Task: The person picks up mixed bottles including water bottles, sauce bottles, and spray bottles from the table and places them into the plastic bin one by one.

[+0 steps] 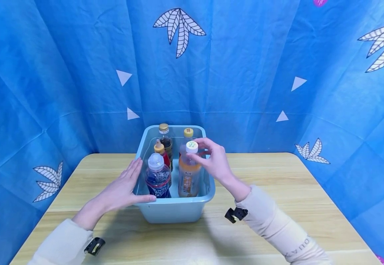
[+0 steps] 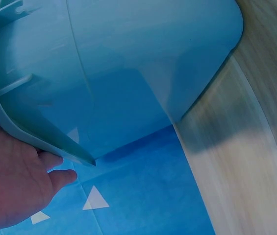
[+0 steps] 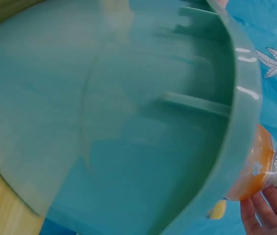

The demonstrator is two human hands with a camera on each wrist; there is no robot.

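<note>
A light blue plastic basin (image 1: 175, 211) stands on the table with several bottles upright inside. My right hand (image 1: 213, 158) holds a bottle of orange drink (image 1: 189, 180) by its neck, just under the white cap, at the basin's right side. In the right wrist view that bottle (image 3: 258, 164) shows past the rim, with my fingers around its neck. My left hand (image 1: 122, 191) rests on the basin's near left corner, fingers straight along the left rim and thumb on the front rim. In the left wrist view, the basin wall (image 2: 113, 63) hides part of that hand.
Also in the basin are a dark blue bottle (image 1: 158, 180) with a clear cap, a red bottle with a yellow nozzle cap (image 1: 159, 148), a dark bottle with a gold cap (image 1: 163, 127) and a yellow-capped bottle (image 1: 188, 132). A blue curtain (image 1: 245, 73) surrounds the wooden table (image 1: 261, 169).
</note>
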